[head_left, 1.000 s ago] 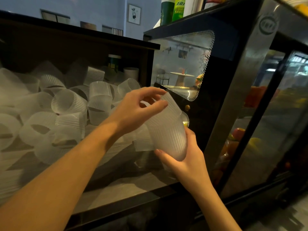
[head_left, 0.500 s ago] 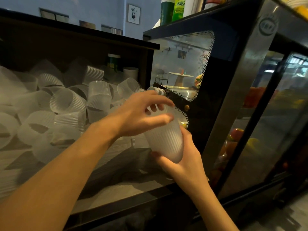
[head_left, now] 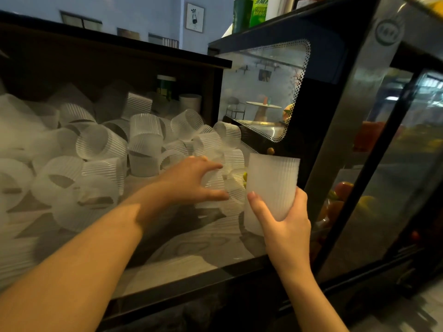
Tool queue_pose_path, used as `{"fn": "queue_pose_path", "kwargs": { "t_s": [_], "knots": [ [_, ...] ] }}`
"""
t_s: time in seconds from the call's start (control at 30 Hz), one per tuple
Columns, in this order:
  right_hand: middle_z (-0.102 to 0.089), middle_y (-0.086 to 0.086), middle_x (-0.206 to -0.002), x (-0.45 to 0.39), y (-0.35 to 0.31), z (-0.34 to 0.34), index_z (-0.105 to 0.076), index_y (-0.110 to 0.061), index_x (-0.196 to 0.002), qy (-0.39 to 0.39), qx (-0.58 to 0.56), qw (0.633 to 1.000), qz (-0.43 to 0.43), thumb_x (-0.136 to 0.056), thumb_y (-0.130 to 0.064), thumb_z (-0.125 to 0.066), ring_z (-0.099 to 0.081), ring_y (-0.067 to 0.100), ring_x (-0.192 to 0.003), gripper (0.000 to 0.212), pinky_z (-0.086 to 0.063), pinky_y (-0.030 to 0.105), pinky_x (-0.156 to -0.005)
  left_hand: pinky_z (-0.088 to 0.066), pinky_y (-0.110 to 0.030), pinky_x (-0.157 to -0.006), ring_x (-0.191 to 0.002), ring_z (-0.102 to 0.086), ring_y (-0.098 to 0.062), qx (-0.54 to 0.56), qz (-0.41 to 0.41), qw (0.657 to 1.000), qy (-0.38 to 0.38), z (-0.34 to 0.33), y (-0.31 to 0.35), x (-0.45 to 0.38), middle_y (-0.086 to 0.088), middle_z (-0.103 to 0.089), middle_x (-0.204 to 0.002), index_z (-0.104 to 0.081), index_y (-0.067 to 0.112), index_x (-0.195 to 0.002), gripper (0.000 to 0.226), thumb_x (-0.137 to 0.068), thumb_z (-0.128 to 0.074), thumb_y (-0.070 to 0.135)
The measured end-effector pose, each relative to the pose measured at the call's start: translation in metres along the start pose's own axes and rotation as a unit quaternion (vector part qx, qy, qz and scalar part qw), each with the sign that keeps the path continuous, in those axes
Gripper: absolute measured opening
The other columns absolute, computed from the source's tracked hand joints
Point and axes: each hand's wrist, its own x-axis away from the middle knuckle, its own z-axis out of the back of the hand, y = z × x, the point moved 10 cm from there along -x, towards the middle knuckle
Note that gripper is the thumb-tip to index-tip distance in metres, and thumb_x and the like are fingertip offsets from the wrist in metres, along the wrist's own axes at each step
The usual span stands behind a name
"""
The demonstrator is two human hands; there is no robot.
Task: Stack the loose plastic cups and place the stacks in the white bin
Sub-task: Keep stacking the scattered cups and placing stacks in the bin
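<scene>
Dark wooden shelf (head_left: 167, 267), pale grained surface, set beside a black glass-fronted display fridge (head_left: 359, 140) with blurred red and yellow fruit behind its door. Blue wall behind, with a small framed picture (head_left: 195, 17); green bottles (head_left: 249, 10) stood on the fridge top.

Item: heap of loose cups (head_left: 105, 149), frosted and ribbed plastic, lying on their sides and upright across the left and middle of the shelf, many touching.

Item: stack of cups (head_left: 272, 185), upright, rim uppermost, held above the shelf's right end, just beside the fridge frame.

Right hand (head_left: 285, 219) gripped the lower part of the stack, thumb across the front, fingers curled round the back.

Left hand (head_left: 189, 185) reached into the heap with fingers spread wide, thumb and fingertips either side of a loose cup (head_left: 215, 185); whether it actually touched that cup could not be told, as the hand was blurred.
</scene>
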Motion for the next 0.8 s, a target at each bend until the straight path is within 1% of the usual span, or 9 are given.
{"fn": "queue_pose_path", "kwargs": {
  "t_s": [0.1, 0.23, 0.27, 0.33, 0.43, 0.5, 0.57, 0.63, 0.8],
  "knots": [
    [-0.050, -0.017, -0.107, 0.000, 0.002, 0.000, -0.038, -0.028, -0.129, 0.003, 0.014, 1.000, -0.001, -0.068, -0.061, -0.069, -0.057, -0.001, -0.096, 0.076, -0.057, 0.020, -0.064, -0.033, -0.035, -0.108, -0.135, -0.035, -0.016, -0.011, 0.006, 1.000, -0.015, -0.004, -0.001, -0.001, 0.003, -0.040, -0.149, -0.033, 0.030, -0.149, 0.085, -0.078, -0.070, 0.059],
    [-0.050, -0.018, -0.108, 0.000, 0.005, -0.001, -0.038, -0.030, -0.128, -0.005, 0.020, 1.000, -0.006, -0.069, -0.059, -0.071, -0.057, 0.000, -0.096, 0.074, -0.056, 0.018, -0.065, -0.043, -0.020, -0.086, -0.112, -0.050, -0.013, 0.090, 0.020, 0.991, 0.094, 0.021, -0.008, -0.003, 0.000, -0.051, -0.133, -0.043, 0.025, -0.136, 0.075, -0.074, -0.074, 0.055],
    [-0.050, -0.017, -0.108, -0.001, 0.005, -0.003, -0.037, -0.031, -0.129, -0.013, 0.024, 1.000, -0.008, -0.069, -0.059, -0.071, -0.058, 0.002, -0.096, 0.074, -0.057, 0.020, -0.065, -0.044, -0.014, -0.079, -0.105, -0.053, -0.011, 0.154, 0.026, 0.980, 0.125, 0.029, -0.010, -0.002, 0.000, -0.051, -0.129, -0.042, 0.023, -0.137, 0.078, -0.073, -0.073, 0.055],
    [-0.050, -0.017, -0.110, -0.002, 0.006, -0.009, -0.036, -0.034, -0.129, -0.038, 0.044, 0.998, -0.010, -0.066, -0.063, -0.071, -0.059, 0.007, -0.097, 0.077, -0.059, 0.026, -0.070, -0.046, -0.014, -0.073, -0.102, -0.055, -0.010, 0.287, 0.043, 0.940, 0.177, 0.043, -0.016, 0.001, -0.001, -0.049, -0.126, -0.035, 0.025, -0.142, 0.085, -0.073, -0.069, 0.060],
    [-0.049, -0.019, -0.110, -0.004, 0.006, -0.017, -0.033, -0.040, -0.129, -0.066, 0.065, 0.996, -0.001, -0.067, -0.065, -0.073, -0.058, 0.006, -0.098, 0.078, -0.059, 0.031, -0.074, -0.053, -0.032, -0.087, -0.116, -0.055, -0.020, 0.453, 0.058, 0.859, 0.233, 0.053, -0.021, 0.007, -0.004, -0.046, -0.135, -0.035, 0.026, -0.146, 0.081, -0.079, -0.057, 0.065],
    [-0.049, -0.021, -0.110, -0.004, 0.005, -0.022, -0.031, -0.041, -0.132, -0.085, 0.076, 0.993, 0.006, -0.065, -0.068, -0.073, -0.057, 0.004, -0.098, 0.083, -0.059, 0.031, -0.074, -0.055, -0.040, -0.093, -0.115, -0.056, -0.021, 0.496, 0.031, 0.831, 0.251, 0.056, -0.012, 0.009, -0.003, -0.052, -0.128, -0.046, 0.021, -0.140, 0.069, -0.083, -0.051, 0.059],
    [-0.047, -0.023, -0.112, -0.004, 0.004, -0.026, -0.030, -0.040, -0.136, -0.103, 0.087, 0.991, 0.014, -0.062, -0.072, -0.068, -0.056, 0.002, -0.099, 0.090, -0.060, 0.031, -0.074, -0.055, -0.036, -0.092, -0.112, -0.058, -0.019, 0.484, 0.004, 0.838, 0.253, 0.055, 0.004, 0.010, 0.001, -0.057, -0.119, -0.054, 0.018, -0.133, 0.065, -0.083, -0.050, 0.060],
    [-0.046, -0.022, -0.114, -0.004, 0.003, -0.028, -0.028, -0.039, -0.140, -0.113, 0.086, 0.990, 0.019, -0.060, -0.075, -0.066, -0.056, 0.003, -0.101, 0.096, -0.060, 0.031, -0.074, -0.054, -0.031, -0.091, -0.114, -0.058, -0.013, 0.468, -0.017, 0.850, 0.241, 0.052, 0.018, 0.011, 0.002, -0.058, -0.125, -0.053, 0.020, -0.135, 0.071, -0.080, -0.052, 0.063],
    [-0.049, -0.021, -0.114, -0.004, -0.001, -0.028, -0.030, -0.036, -0.141, -0.122, 0.080, 0.989, 0.028, -0.060, -0.074, -0.065, -0.057, 0.003, -0.100, 0.096, -0.059, 0.032, -0.074, -0.052, -0.027, -0.094, -0.116, -0.057, -0.004, 0.441, -0.045, 0.862, 0.245, 0.059, 0.027, 0.012, 0.007, -0.059, -0.128, -0.052, 0.022, -0.138, 0.061, -0.086, -0.053, 0.054]
  ]
}}
